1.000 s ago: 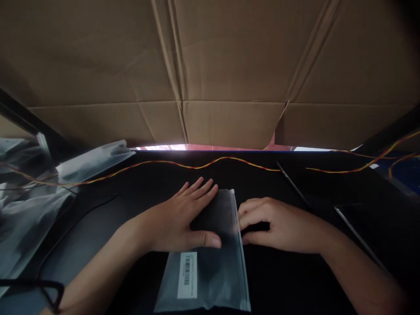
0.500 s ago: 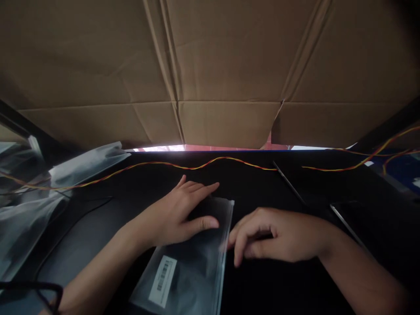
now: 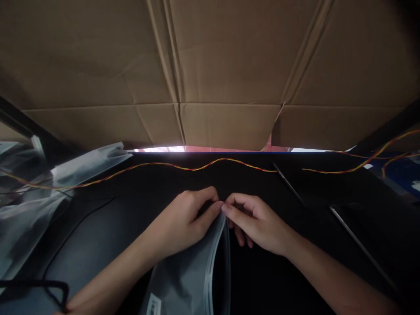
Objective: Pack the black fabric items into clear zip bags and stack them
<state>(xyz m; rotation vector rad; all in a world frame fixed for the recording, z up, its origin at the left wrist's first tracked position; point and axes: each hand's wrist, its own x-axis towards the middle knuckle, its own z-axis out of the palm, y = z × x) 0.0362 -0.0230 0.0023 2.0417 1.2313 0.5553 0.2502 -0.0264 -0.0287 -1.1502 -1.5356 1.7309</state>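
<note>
A translucent zip bag (image 3: pixel 183 275) lies on the black table in front of me, its right edge gaping apart below my hands. Part of a white barcode label (image 3: pixel 153 305) shows on it at the bottom of the view. My left hand (image 3: pixel 197 214) pinches the far corner of the bag between thumb and index finger. Right beside it, my right hand (image 3: pixel 251 218) pinches the same corner, thumb and index fingertip together, the other fingers curled below. The fingertips of both hands nearly touch.
Cardboard (image 3: pixel 226 57) hangs over the far side. A red-yellow twisted wire (image 3: pixel 226 160) crosses the back of the black table (image 3: pixel 105 245). Plastic bags (image 3: pixel 88 166) lie at left, near a thin black cable (image 3: pixel 70 229). Two dark flat objects with shiny edges (image 3: pixel 359 243) rest at right.
Both hands have come together at the bag's far corner and closed on it. The bag's right edge has parted, and the bag has shifted so that less of its label shows.
</note>
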